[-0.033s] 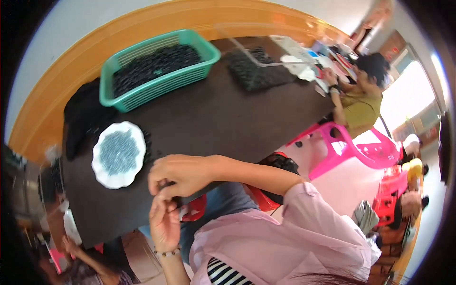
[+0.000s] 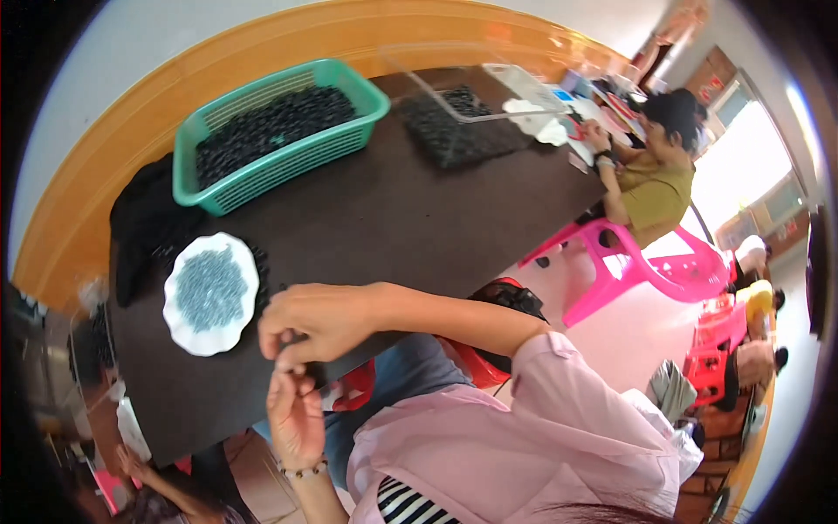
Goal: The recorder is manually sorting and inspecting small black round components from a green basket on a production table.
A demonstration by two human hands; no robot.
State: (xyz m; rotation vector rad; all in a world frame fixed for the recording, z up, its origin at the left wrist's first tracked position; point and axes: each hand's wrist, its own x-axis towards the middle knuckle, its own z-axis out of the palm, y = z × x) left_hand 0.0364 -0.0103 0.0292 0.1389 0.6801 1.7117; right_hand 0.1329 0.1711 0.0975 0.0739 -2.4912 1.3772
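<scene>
- Your left hand point(image 2: 297, 428), the one with the beaded bracelet, is turned up below the right, its fingers bent toward the other hand's fingertips.
- Your right hand point(image 2: 327, 323) arches over it with curled fingers. A small dark bit point(image 2: 312, 374) shows between your hands (too blurred to name); you cannot tell from this view which one grips it, or whether either is closed on it.
- Beside them on the dark surface point(image 2: 393, 236) you have a scalloped white plate point(image 2: 209, 344), well covered with small grey-blue pieces point(image 2: 211, 288), so by the look of it most of that supply is unused.
- Loose black bits point(image 2: 261, 266) lie at the plate's right edge, and black cloth point(image 2: 153, 214) lies beyond its far side.
- Further off, your green basket point(image 2: 297, 166) holds a broad heap of black pieces point(image 2: 271, 131); whether they are finished or waiting, you cannot tell.
- To its right sits a dark heap point(image 2: 454, 135) near a clear tray point(image 2: 476, 117).
- Past that, a co-worker point(image 2: 655, 205) in an olive top sits on a pink chair point(image 2: 690, 275).
</scene>
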